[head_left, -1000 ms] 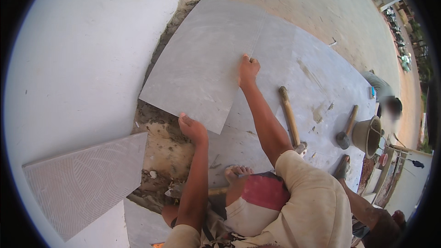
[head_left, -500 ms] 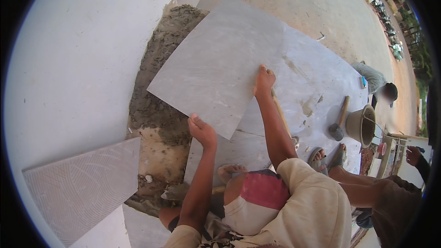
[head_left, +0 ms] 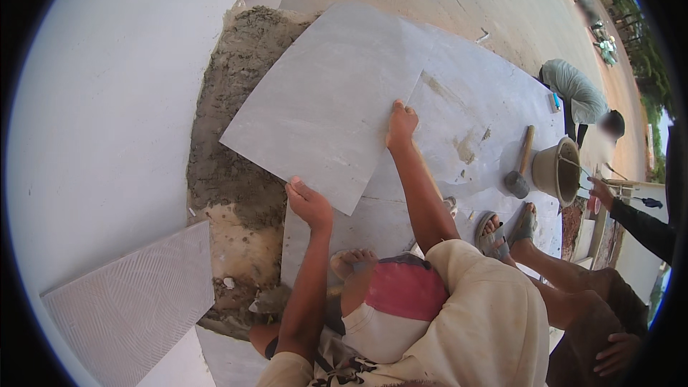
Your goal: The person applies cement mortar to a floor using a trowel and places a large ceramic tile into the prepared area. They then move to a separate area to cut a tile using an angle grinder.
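A large grey floor tile [head_left: 308,100] is between my hands, askew over the wet mortar bed [head_left: 229,115] and overlapping the laid tiles [head_left: 502,93] on the right. My left hand [head_left: 309,204] grips its near edge, thumb on top and fingers out of sight beneath. At the right edge, my right hand [head_left: 403,125] is closed round the tile's side. A trowel [head_left: 271,301] with mortar on it lies by my left forearm, partly hidden.
A rubber mallet [head_left: 517,183] and a bucket [head_left: 548,168] stand on the laid tiles. A co-worker's sandalled feet [head_left: 494,236] are at the right, with a dark-sleeved hand [head_left: 602,192] near the bucket. Another person [head_left: 573,93] bends beyond. A ridged-back tile [head_left: 136,301] leans at the left wall.
My view has shifted slightly. The tile has turned a little and its far right edge shows more distinctly over the laid tiles. A dark-sleeved hand has reached toward the bucket.
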`<state>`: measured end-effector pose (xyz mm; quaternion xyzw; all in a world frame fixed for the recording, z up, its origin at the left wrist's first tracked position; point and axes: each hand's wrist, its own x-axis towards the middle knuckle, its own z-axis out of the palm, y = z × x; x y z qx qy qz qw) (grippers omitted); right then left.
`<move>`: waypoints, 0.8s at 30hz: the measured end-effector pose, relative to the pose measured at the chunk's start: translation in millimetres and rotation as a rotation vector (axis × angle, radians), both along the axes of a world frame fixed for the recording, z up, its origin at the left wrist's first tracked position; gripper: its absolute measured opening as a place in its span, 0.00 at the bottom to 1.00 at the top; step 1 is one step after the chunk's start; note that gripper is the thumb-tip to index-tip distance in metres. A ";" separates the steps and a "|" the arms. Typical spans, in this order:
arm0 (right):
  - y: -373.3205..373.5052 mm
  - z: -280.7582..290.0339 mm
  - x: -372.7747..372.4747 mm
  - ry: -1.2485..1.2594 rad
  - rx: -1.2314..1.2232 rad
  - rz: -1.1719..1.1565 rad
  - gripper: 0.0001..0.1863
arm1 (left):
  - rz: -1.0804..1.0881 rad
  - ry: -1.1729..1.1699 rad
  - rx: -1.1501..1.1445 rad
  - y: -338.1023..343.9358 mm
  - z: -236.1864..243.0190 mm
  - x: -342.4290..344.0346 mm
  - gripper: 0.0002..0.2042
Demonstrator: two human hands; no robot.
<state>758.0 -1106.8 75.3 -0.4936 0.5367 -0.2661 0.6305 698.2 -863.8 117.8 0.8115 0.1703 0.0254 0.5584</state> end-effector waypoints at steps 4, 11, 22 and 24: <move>5.6 12.5 -0.4 0.066 -0.037 0.005 0.14 | -0.016 0.004 0.051 2.0 -4.0 -2.2 0.22; -9.6 8.7 -19.2 0.322 -0.207 0.270 0.17 | -0.062 0.050 0.019 3.0 -4.0 -3.2 0.25; -14.4 8.5 -116.8 0.741 -0.761 0.788 0.24 | -0.079 0.112 -0.078 -2.2 -9.7 -14.5 0.23; -18.3 9.6 -131.1 0.803 -0.738 0.829 0.25 | -0.075 0.114 -0.083 -5.7 -5.0 -15.7 0.23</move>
